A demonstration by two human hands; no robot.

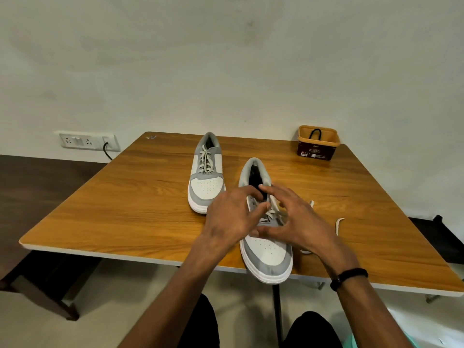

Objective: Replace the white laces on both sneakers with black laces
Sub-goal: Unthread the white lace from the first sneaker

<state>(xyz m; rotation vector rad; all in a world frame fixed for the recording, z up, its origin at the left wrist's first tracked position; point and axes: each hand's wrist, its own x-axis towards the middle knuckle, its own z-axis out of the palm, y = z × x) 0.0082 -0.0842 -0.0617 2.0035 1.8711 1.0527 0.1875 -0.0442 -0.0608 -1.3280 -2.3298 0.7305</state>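
Observation:
Two grey and white sneakers stand on the wooden table (125, 212). The far sneaker (206, 179) is fully laced in white. The near sneaker (267, 257) has its toe over the table's front edge, and both hands cover its lacing. My left hand (229, 219) grips the left eyelet flap between thumb and index finger. My right hand (298, 222) hovers over the tongue with fingers spread and relaxed. The near shoe's white lace (339, 226) is loosened, and its ends trail on the table to the right. A black lace (315, 133) loops up out of a tub.
The brown and yellow tub (317, 146) stands at the table's far right corner. A wall socket panel (86, 141) with a plugged black cable is on the left wall. A dark bench (37, 197) stands left of the table. My knees are below the front edge.

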